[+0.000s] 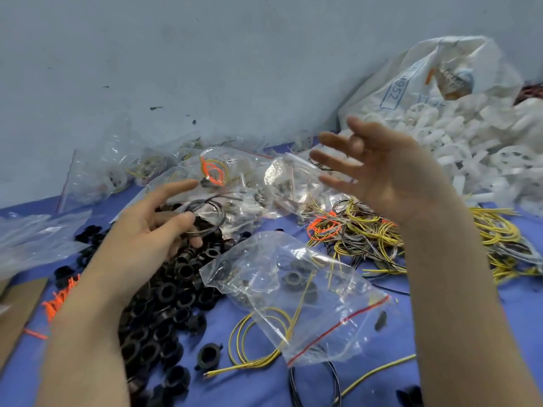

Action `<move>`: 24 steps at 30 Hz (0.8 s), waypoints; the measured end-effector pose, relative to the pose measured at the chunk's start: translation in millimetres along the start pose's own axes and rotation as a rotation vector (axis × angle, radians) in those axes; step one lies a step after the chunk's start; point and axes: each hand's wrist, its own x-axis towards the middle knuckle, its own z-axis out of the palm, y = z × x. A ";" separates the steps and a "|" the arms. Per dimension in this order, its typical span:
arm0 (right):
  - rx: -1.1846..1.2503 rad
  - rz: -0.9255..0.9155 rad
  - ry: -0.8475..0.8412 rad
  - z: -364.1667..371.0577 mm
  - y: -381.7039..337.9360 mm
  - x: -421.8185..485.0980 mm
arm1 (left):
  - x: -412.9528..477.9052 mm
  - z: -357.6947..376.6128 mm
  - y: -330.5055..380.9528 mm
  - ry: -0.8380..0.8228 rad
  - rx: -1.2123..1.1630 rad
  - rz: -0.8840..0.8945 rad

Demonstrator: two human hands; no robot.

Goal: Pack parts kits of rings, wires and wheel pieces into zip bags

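Blue "1952" marks the white sack (440,71) behind the zip bag (293,292). Left hand (138,233) spreads empty over black rings (164,306) left of it; right hand (390,174) spreads empty above wires (367,233); bare cloth (252,386) in front.

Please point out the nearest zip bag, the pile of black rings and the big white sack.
nearest zip bag (308,304), head view, middle of its film.
pile of black rings (166,292), head view, a ring mid-pile.
big white sack (411,74), head view, its upper wall.
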 end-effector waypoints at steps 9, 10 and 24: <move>-0.882 0.218 0.341 -75.7 21.5 17.2 | 2.7 9.3 1.6 0.078 -0.100 -0.095; -0.944 0.269 0.334 -79.7 25.9 20.6 | 2.6 11.5 2.9 0.065 -0.112 -0.101; -1.143 0.163 0.553 -92.0 82.8 48.9 | 0.2 28.3 17.2 -0.083 -0.395 -0.157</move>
